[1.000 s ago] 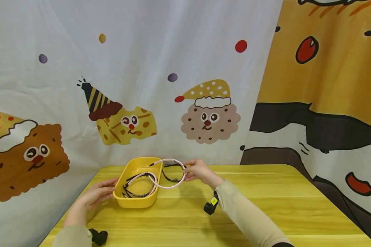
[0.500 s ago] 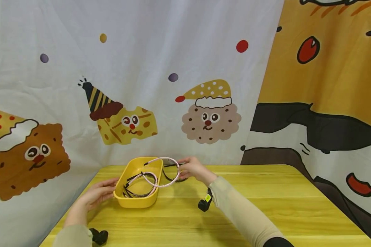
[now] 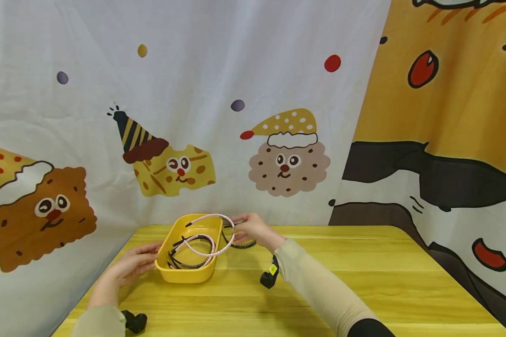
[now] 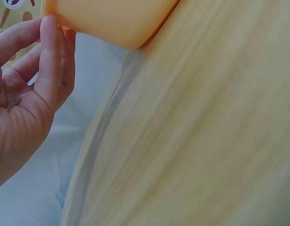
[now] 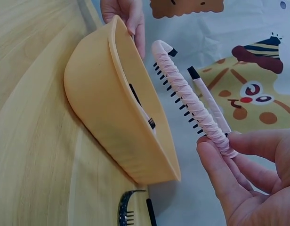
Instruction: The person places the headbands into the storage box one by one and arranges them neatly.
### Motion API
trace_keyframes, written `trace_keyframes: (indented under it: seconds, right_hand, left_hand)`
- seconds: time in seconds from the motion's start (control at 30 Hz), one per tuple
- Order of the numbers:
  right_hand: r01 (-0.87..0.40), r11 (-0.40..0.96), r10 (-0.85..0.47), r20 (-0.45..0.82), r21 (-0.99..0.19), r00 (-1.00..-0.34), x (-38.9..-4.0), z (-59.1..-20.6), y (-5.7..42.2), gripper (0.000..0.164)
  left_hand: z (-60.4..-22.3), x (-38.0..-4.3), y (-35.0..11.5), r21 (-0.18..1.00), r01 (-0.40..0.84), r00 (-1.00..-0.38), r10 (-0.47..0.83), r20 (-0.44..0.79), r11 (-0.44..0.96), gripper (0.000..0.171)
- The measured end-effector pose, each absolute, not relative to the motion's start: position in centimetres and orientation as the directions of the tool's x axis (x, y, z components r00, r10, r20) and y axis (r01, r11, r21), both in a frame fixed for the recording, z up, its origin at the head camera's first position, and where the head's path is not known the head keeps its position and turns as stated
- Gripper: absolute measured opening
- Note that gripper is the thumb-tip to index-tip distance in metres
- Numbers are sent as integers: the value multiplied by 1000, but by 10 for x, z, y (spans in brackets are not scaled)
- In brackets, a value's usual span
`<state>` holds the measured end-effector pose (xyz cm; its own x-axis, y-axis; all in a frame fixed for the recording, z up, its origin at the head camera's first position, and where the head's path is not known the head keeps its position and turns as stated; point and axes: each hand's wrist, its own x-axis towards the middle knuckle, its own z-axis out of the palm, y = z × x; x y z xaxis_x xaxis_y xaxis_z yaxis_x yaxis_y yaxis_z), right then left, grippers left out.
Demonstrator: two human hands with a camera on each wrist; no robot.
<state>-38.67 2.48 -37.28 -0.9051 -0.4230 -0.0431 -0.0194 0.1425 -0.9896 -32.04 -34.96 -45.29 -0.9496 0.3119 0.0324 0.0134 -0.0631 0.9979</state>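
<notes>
A pink ribbon-wrapped headband [image 5: 187,96] with black tips and short black teeth is pinched between my right hand's [image 3: 255,229] thumb and fingers. It hangs over the right side of a yellow bin [image 3: 189,277], its tips pointing left above the opening. Inside the bin lie pink and black headbands, partly overlapping. My left hand [image 3: 132,267] is at the bin's left side, with fairly straight fingers touching the wall near the rim, as the left wrist view also shows. A black toothed headband [image 3: 244,245] lies on the table right of the bin, partly hidden behind my right hand.
The bin stands on a yellow wood-grain table [image 3: 341,281], near its back left edge. Close behind hangs a white curtain [image 3: 194,93] printed with cartoon biscuits and cheese. Small black cameras hang below both wrists.
My right hand has moved left with the pink headband, bringing it further over the bin. More of the black headband on the table now shows to the right. My left hand stays at the bin.
</notes>
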Motion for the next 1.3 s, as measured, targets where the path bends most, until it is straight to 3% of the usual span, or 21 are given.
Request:
trace_keyframes:
  seconds: [0.73, 1.03, 1.3]
  right_hand:
    - [-32, 178, -414, -45, -984, -909, -393, -379, -8, 41]
    - [-45, 208, -417, -47, -977, -908, -394, -384, -15, 40]
    - [-20, 192, -408, -61, -981, -911, -397, -390, -23, 38]
  left_hand:
    - [-453, -321, -350, 1000, 4, -959, 282, 10, -20, 62]
    - [-453, -321, -350, 998, 12, -954, 297, 29, -58, 41]
    - [-450, -320, -347, 999, 12, -959, 282, 20, -30, 58]
